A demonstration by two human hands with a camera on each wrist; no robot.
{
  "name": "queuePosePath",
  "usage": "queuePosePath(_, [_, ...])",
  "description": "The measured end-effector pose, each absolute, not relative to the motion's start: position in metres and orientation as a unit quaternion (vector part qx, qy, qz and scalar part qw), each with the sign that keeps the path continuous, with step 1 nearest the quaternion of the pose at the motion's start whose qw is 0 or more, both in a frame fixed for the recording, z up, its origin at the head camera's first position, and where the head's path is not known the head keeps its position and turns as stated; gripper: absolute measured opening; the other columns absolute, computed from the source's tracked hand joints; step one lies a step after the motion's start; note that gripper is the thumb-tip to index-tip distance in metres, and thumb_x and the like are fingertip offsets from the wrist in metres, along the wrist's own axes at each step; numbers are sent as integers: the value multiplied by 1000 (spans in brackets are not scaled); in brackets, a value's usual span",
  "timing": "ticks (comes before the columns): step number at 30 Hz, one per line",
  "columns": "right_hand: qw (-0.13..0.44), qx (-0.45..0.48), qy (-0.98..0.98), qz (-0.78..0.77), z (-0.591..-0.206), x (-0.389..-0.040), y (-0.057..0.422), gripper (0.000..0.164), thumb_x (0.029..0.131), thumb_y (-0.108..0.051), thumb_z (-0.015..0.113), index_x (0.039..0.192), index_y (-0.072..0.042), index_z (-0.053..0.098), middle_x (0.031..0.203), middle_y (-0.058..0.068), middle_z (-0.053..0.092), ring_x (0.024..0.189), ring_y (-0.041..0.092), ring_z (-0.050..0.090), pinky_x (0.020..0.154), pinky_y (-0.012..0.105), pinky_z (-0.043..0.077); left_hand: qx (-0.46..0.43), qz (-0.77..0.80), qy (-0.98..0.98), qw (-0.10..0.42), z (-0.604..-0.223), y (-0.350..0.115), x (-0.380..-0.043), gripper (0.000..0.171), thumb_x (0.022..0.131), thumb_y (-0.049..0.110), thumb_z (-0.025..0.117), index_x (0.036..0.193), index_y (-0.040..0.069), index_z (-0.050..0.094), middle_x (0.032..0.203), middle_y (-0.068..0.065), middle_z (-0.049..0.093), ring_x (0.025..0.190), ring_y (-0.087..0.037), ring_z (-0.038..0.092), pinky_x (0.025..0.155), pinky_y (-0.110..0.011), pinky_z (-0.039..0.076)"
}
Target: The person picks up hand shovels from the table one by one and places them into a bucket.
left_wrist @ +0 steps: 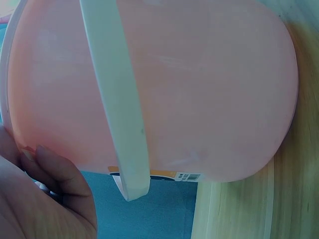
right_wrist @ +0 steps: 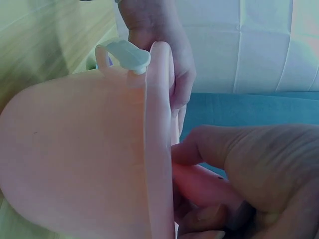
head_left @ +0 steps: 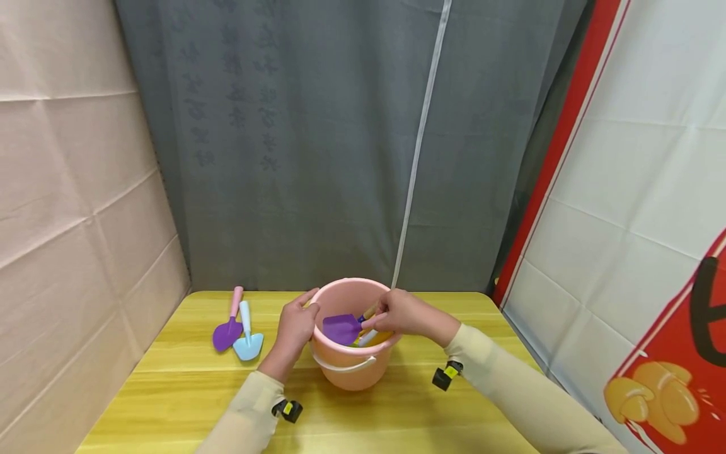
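A pink bucket (head_left: 348,364) stands on the table with its white handle (head_left: 345,366) hanging down the near side. My left hand (head_left: 297,325) grips the bucket's left rim, its fingers bent at the edge in the left wrist view. Over the right side of the opening, my right hand (head_left: 405,313) holds the pink handle (right_wrist: 202,185) of a toy shovel. That shovel's purple blade (head_left: 341,329) points left inside the bucket. Beneath it lie other toy tools, among them a white handle (head_left: 367,338) and a yellow piece (head_left: 384,337), partly hidden by the hand and rim.
Left of the bucket, a purple shovel (head_left: 227,334) with a pink handle lies beside a light blue shovel (head_left: 248,345) on the yellow wooden table (head_left: 187,391). A grey curtain (head_left: 295,157) hangs behind. White panels (head_left: 612,189) border the right side.
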State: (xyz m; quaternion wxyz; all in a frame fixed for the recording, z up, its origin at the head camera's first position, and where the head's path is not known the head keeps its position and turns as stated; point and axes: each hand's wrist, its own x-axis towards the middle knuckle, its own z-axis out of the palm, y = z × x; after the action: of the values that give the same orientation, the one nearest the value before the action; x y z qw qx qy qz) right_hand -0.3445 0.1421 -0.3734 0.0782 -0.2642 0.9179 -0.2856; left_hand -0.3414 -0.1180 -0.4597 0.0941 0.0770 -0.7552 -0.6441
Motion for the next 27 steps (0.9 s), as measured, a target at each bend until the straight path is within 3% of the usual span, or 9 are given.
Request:
queuePosePath(6, [55,-273,925,-259,-376,-342,136,38,91,-28,93,67,-15,66,64,-9,58,59,9,52,53,24,41,78,-643,-756,95,-460,-119,-342,49,109,20,62,157,18,65,116,-17,72,50,-12,42,53,-26,45])
queuePosePath(11, [38,-276,929,-245,-378,-338,128,37,90,-26,94,67,-13,68,62,-9,57,58,11,51,53,26,40,76,-649,-751,93,-461,-118,-342,48,109,20,62,157,18,65,111,-18,70,49,-12,42,52,-26,45])
queuePosePath(15, [29,-285,927,-241,-382,-337,123,42,89,-23,95,63,-12,64,56,-9,50,54,10,49,51,26,37,75,-648,-752,91,-461,-118,-342,48,109,20,61,157,18,65,126,-18,71,51,-13,44,53,-26,46])
queuePosePath(18, [29,-293,927,-232,-387,-338,120,48,89,-23,94,58,-14,59,52,-11,45,51,9,46,50,25,35,74,-649,-752,90,-461,-118,-342,47,110,20,61,157,19,65,125,-17,72,51,-13,45,53,-27,46])
queuePosePath(22, [27,-308,929,-202,-390,-339,118,51,88,-25,94,55,-17,57,50,-12,44,50,9,47,50,26,36,74,-651,-750,86,-461,-118,-341,48,110,21,61,157,20,65,120,-17,72,51,-13,46,54,-27,47])
queuePosePath(27, [30,-323,932,-164,-389,-339,114,49,89,-28,93,55,-17,60,52,-11,47,54,10,49,57,28,39,75,-652,-750,85,-461,-118,-341,48,110,21,61,158,20,64,138,-21,69,52,-15,47,55,-26,48])
